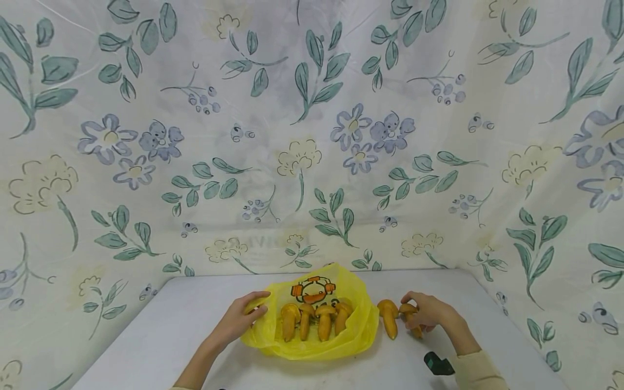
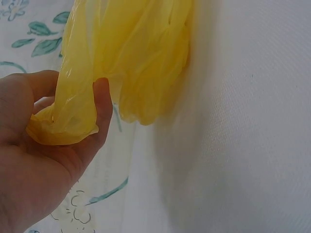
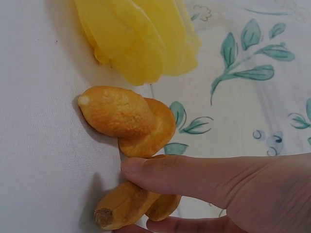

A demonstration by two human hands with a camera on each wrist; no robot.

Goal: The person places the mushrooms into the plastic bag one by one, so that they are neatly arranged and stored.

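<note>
A yellow plastic bag [image 1: 312, 349] lies on the table with its mouth toward me, and several brown mushrooms [image 1: 324, 322] stand in a row within it. My left hand [image 1: 239, 319] grips the bag's left edge; in the left wrist view the thin plastic [image 2: 75, 107] is folded between thumb and fingers. To the right of the bag one mushroom [image 1: 389, 318] lies on the table. Beside it, my right hand [image 1: 429, 313] holds another mushroom [image 3: 126, 206], the thumb on one side and the fingers partly hidden beneath.
A dark green object [image 1: 439, 363] sits near my right forearm. The white table [image 1: 161, 330] meets a floral curtain [image 1: 302, 162] at the back and sides. A cartoon print [image 1: 314, 291] shows on the bag.
</note>
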